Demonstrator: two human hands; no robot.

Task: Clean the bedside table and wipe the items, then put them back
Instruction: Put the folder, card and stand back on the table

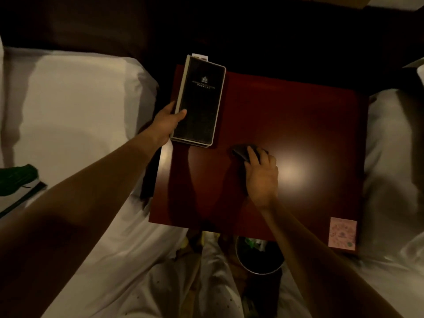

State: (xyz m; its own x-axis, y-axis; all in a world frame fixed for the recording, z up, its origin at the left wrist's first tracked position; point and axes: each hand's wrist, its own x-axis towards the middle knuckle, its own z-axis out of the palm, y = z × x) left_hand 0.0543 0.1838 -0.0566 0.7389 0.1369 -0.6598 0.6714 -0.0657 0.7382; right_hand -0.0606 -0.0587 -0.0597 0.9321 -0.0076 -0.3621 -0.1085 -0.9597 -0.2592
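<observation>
The dark red bedside table (298, 125) fills the middle of the view. My left hand (168, 121) grips the left edge of a tall black folder (198, 102) with a light logo, holding it over the table's far left corner, thumb on the cover. My right hand (261, 173) presses a dark cloth (241, 152) flat on the tabletop near the centre, fingers over it. A small pink card (342, 234) lies on the table's near right corner.
White beds flank the table, one on the left (75, 115) and one on the right (394, 157). A round bin (259, 255) with rubbish stands on the floor below the table's front edge. A dark green item (16, 180) lies on a book at the far left.
</observation>
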